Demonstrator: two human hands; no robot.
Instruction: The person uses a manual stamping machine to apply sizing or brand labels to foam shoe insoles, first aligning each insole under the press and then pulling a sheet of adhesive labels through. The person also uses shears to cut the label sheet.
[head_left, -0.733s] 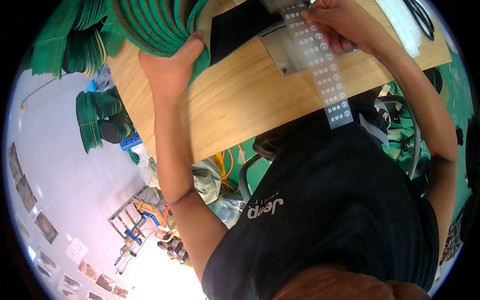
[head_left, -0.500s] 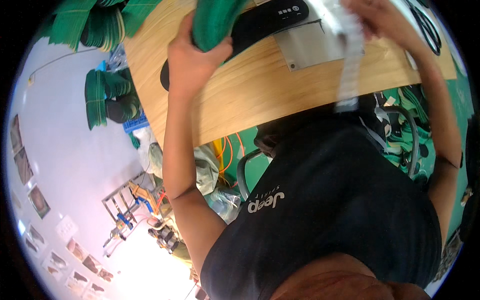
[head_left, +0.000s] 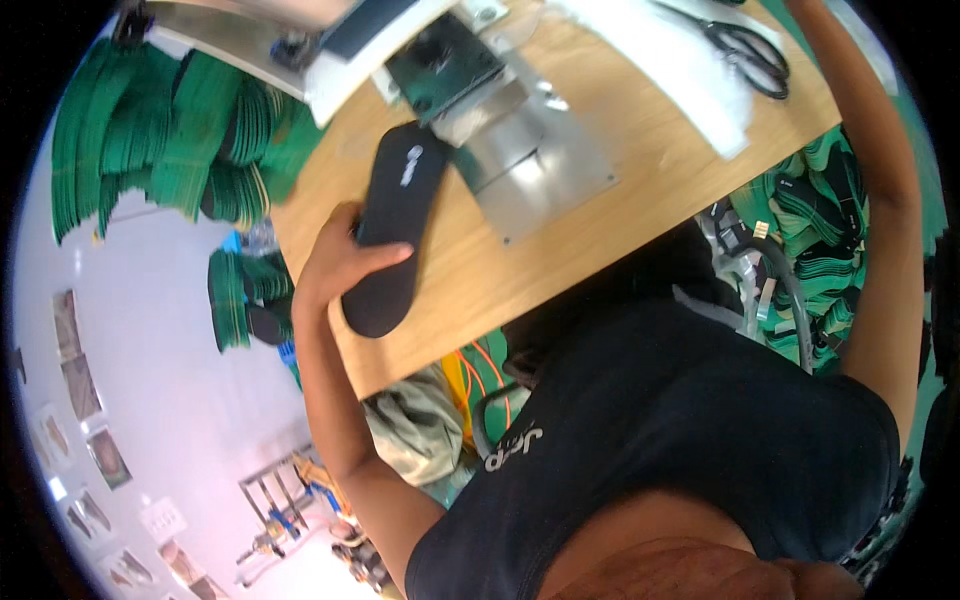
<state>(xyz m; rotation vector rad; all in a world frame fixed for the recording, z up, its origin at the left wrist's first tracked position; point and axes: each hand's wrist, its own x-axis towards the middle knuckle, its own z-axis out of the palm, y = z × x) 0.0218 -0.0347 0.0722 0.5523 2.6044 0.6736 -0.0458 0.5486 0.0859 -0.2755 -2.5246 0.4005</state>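
Observation:
My left hand (head_left: 345,262) grips the side of a black insole (head_left: 402,215) near its lower end. The thumb lies across its top; the other fingers are partly hidden behind its edge. Small white print marks the insole's far end. It lies over the wooden table (head_left: 450,285), left of a shiny metal plate (head_left: 545,175). Whether a second insole is beneath it, I cannot tell. My right forearm (head_left: 885,150) reaches up past the table's right side, and the hand is cut off by the upper edge of the picture.
A machine with a dark block (head_left: 445,65) stands behind the metal plate. Black-handled scissors (head_left: 750,58) lie beside white sheet material (head_left: 680,75) at the right. Stacks of green insoles (head_left: 130,150) stand at the left; more insoles (head_left: 815,230) are piled below the table's right edge.
The green piece my left hand held upright no longer shows; that hand now grips a black insole lower down. My right hand has moved up out of view, away from the white strip. The view has shifted.

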